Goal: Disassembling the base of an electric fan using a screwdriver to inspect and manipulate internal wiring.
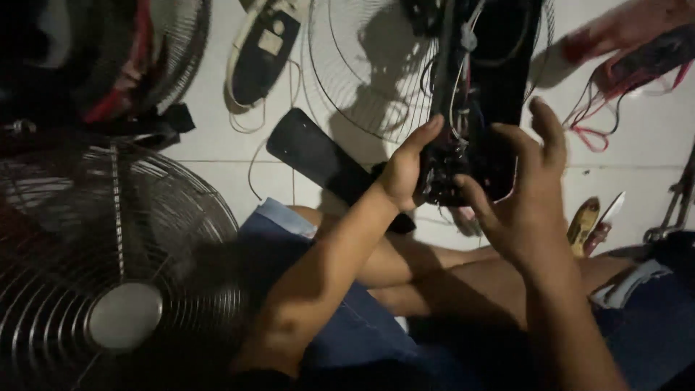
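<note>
A metal fan grille lay at the near left, a black fan blade just beyond the knees. The left hand clasped the near end of a black fan housing, thumb raised along its left edge. The housing's long axis ran near to far, loose wires showing. The right hand cupped its right side, fingers spread and curled, touching it. Screwdrivers lay at the right.

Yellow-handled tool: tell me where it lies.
In the head view, the yellow-handled tool lies on the white floor at lower right, just beyond the right hand.
</note>
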